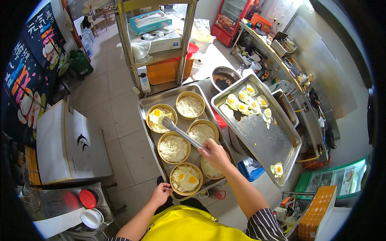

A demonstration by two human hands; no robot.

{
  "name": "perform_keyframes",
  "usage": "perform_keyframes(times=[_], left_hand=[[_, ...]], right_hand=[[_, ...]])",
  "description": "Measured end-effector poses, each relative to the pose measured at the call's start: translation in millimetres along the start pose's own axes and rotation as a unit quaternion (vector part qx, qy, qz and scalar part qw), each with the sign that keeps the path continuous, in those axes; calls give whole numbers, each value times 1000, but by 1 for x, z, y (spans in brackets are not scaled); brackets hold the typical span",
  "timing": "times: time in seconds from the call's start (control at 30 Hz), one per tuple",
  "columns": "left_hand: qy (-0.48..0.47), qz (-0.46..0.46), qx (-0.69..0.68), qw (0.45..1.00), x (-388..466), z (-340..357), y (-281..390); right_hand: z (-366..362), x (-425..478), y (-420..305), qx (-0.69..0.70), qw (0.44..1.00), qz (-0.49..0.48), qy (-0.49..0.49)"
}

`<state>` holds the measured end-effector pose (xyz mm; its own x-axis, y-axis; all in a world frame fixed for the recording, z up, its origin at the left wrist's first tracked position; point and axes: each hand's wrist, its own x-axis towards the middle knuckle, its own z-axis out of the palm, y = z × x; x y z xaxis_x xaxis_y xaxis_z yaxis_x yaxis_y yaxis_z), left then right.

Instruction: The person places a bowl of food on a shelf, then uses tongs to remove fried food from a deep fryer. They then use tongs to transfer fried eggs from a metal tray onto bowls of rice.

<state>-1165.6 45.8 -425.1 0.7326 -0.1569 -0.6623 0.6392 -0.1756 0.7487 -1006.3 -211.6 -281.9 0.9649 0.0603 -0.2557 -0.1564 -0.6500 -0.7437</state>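
My right hand (215, 153) grips metal tongs (187, 135). Their tips touch or hover just over a fried egg (157, 114) on rice in the far-left paper bowl (147, 122). Several such bowls stand in a metal tray (150, 140). The nearest bowl (172, 185) holds rice with fried egg showing two yolks (188, 179). Plain white rice (173, 148) fills the others; my right hand and forearm partly hide the near-right bowl (206, 173). Beside the nearest bowl, at the tray's corner, is my left hand (161, 194), fingers curled; its exact hold is unclear.
To the right, a second metal tray (256, 147) carries several fried eggs (248, 101) and a single one (276, 169) at its near end. Behind it sits a pot of dark contents (224, 79). A metal-framed shelf (184, 45) rises beyond the bowls. A white chest freezer (81, 144) stands left.
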Motion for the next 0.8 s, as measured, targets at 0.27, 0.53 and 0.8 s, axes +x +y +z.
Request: perform_keyframes(times=[0.27, 0.53, 0.8], left_hand=[[-12, 7, 19, 1000, 4, 1, -24], [-10, 10, 5, 1000, 2, -2, -12], [1, -26, -45, 999, 3, -2, -8]], right_hand=[[14, 55, -36, -248, 965, -79, -43], [-26, 27, -49, -206, 974, -84, 47], [-116, -64, 10, 232, 957, 70, 161]])
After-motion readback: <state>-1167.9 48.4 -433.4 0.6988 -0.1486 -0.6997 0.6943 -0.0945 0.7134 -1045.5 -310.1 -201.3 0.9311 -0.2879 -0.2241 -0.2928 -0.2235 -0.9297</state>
